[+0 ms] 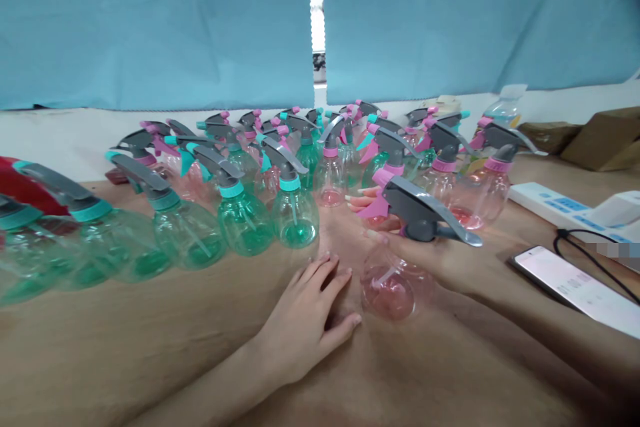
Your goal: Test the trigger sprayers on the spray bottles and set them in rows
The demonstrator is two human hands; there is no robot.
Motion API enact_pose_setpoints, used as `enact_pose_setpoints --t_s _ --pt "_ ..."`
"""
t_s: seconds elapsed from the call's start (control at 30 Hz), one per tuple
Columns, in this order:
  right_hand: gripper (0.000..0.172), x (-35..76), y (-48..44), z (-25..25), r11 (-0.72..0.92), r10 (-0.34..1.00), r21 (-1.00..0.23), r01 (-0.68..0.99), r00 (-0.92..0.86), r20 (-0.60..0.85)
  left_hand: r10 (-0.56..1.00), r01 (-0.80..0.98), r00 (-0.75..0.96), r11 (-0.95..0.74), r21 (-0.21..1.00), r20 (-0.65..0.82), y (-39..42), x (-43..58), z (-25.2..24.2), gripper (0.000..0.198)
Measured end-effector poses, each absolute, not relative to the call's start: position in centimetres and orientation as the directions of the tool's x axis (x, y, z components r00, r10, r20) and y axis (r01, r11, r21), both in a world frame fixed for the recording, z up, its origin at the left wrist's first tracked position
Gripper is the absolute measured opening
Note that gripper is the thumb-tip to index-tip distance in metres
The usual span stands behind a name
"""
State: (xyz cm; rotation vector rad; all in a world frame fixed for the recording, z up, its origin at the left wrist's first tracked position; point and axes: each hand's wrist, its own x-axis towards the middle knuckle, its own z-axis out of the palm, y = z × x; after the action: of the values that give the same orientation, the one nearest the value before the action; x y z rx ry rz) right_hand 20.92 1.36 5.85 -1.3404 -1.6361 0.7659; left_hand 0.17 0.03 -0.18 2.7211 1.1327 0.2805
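My right hand is closed around the neck of a clear pink spray bottle, just under its grey trigger head with pink nozzle. The bottle stands on the wooden table, right of centre. My left hand lies flat on the table just left of that bottle, fingers stretched out and holding nothing. Behind both hands stand several spray bottles: green ones with teal collars to the left, pink ones to the right and at the back.
A phone with a lit screen lies at the right, with a black cable and a white power strip beyond it. Cardboard boxes sit far right. A red object is at the left edge. Blue curtains hang behind.
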Motion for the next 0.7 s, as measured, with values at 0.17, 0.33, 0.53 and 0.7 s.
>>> enact_pose_setpoints --t_s 0.17,0.33,0.53,0.7 --pt "0.020 20.85 1.26 5.98 0.215 0.973 -0.865 0.453 -0.019 0.231 0.715 0.683 0.693 -0.692 0.233 0.092 0.07 0.23 -0.14 0.054" --pt "0.022 20.95 1.25 5.55 0.185 0.979 -0.881 0.435 0.001 0.206 0.711 0.673 0.693 -0.697 0.247 0.121 -0.01 0.09 -0.29 0.053" --pt "0.024 21.01 1.15 5.76 0.170 0.982 -0.877 0.449 -0.006 0.187 0.717 0.683 0.689 -0.692 0.234 0.110 -0.06 0.22 -0.18 0.052" --pt "0.020 21.07 1.09 5.72 0.199 0.977 -0.868 0.454 -0.024 0.212 0.716 0.683 0.690 -0.693 0.230 0.111 0.04 0.17 -0.22 0.052"
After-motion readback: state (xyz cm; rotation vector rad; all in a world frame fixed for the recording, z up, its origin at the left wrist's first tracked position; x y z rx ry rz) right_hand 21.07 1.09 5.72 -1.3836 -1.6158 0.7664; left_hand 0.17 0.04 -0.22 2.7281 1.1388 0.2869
